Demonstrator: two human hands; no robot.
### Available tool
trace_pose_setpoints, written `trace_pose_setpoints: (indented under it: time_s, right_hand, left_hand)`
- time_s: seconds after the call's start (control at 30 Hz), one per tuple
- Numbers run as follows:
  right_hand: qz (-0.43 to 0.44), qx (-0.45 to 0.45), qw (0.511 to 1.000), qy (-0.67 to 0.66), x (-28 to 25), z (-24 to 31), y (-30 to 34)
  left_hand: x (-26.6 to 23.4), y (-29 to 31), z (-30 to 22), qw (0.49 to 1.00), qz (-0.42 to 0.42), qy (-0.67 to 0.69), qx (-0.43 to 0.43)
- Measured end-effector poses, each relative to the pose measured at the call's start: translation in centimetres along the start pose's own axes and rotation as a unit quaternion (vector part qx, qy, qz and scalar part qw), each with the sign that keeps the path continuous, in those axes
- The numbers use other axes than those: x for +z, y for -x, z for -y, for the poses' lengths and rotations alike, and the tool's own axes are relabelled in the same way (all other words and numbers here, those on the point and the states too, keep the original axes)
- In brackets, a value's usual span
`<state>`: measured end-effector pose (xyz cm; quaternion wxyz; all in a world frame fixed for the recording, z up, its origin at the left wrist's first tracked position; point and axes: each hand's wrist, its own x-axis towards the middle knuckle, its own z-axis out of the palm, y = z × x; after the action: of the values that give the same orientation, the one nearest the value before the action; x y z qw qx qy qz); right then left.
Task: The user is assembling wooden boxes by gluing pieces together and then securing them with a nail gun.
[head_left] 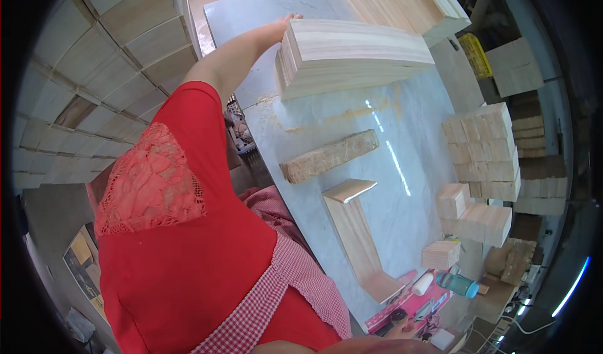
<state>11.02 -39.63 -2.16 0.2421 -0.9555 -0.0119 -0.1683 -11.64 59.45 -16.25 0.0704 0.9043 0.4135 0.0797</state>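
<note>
My left arm stretches to the far end of the table, where my left hand [286, 23] is at the end of a stack of pale wooden boards [358, 55]. The stack hides most of its fingers. Down at the lower edge, my right hand [402, 331] is partly in view, its fingers bent around a small dark round object [399, 316] that I cannot make out further. Between my hands lie a rough, brownish wooden block [330, 156] and a pale wooden piece with a long board and a crosspiece at each end [359, 238].
A marble-patterned table [402, 128] carries sawdust and another board stack [402, 5]. Small wooden blocks [480, 150] are piled along its far side. A pink mat [408, 300] lies near a teal bottle [457, 285] and a white roll [423, 283]. A basket [254, 162] stands below the near edge.
</note>
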Motion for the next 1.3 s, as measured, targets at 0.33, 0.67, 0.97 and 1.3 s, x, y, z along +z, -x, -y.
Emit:
trace_pose_setpoints:
  time_s: [0.33, 0.67, 0.97, 1.3]
  right_hand:
    - [-0.02, 0.021, 0.999, 0.021, -1.0, 2.2, 3.5]
    - [0.048, 0.012, 0.998, 0.031, -0.7, 1.3, 3.3]
    - [0.049, -0.006, 0.997, 0.058, -0.4, 4.5, 2.8]
    - [0.044, -0.023, 0.996, 0.068, -1.4, 6.3, 3.0]
  left_hand:
    - [-4.5, -0.1, -3.4, 0.994, 0.049, 0.089, -0.052]
    - [-3.8, 0.2, -3.9, 0.95, 0.156, 0.266, 0.045]
    - [-3.1, -1.5, -5.3, 0.839, 0.306, 0.442, 0.084]
    - [-7.6, -2.6, -3.4, 0.948, 0.08, 0.308, 0.022]
